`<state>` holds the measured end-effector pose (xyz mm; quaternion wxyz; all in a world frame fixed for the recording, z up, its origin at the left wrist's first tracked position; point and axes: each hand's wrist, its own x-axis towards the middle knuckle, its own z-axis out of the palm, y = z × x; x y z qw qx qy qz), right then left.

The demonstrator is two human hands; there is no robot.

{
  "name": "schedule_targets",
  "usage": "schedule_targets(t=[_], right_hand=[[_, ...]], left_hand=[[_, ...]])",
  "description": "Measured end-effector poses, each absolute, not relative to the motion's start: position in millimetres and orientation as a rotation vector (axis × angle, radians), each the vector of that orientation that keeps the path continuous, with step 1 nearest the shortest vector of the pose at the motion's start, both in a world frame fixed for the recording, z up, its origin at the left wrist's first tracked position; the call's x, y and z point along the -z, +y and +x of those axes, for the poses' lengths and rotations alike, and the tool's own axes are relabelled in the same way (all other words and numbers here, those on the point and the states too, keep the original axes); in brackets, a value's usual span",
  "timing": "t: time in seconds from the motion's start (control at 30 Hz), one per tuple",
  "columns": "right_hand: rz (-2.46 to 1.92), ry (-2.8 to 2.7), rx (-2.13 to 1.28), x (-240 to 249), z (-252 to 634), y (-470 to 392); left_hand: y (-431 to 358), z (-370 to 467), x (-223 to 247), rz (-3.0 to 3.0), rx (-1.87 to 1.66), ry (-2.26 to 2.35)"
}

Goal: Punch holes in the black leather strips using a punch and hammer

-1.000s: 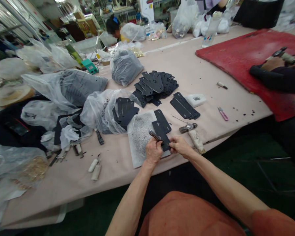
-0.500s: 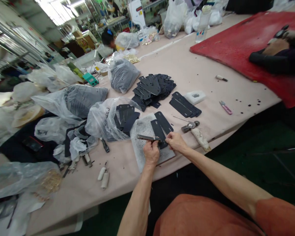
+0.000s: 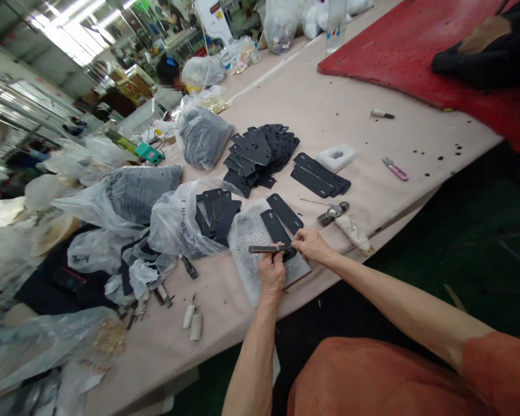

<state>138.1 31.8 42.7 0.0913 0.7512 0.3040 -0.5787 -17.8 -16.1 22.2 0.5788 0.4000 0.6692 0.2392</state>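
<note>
My left hand (image 3: pixel 271 273) is closed around a slim, bar-shaped metal tool (image 3: pixel 262 249), which lies sideways over the work board. My right hand (image 3: pixel 312 247) has its fingertips pinched together by the tool's right end; whatever they hold is too small to make out. Beneath both hands, a black strip with a slot (image 3: pixel 274 225) rests on the speckled white board (image 3: pixel 245 231). A second black strip (image 3: pixel 285 211) lies beside it, toward the upper right. A ball-peen hammer (image 3: pixel 333 214) with a wrapped handle lies right of my right hand.
Beyond the board are a heap of black pieces (image 3: pixel 260 153), a stack of black strips (image 3: pixel 318 176) and a white block (image 3: pixel 335 157). Thread snips (image 3: pixel 395 169) lie at right. Plastic bags (image 3: pixel 182 216) crowd the left. A co-worker's hand (image 3: pixel 485 34) is over the red mat (image 3: pixel 372 63).
The view has shifted slightly. My left hand has tilted the metal tool a little, and its tip is near the black strip. My right hand keeps its pinch close by.
</note>
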Motion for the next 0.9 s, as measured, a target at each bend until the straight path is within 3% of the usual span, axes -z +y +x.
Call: schedule_targets(t=[0.9], right_hand=[[2.205,0.89,1.717,-44,138,33]], left_hand=[[-19,-16,-16,1.191,-0.593,1.552]])
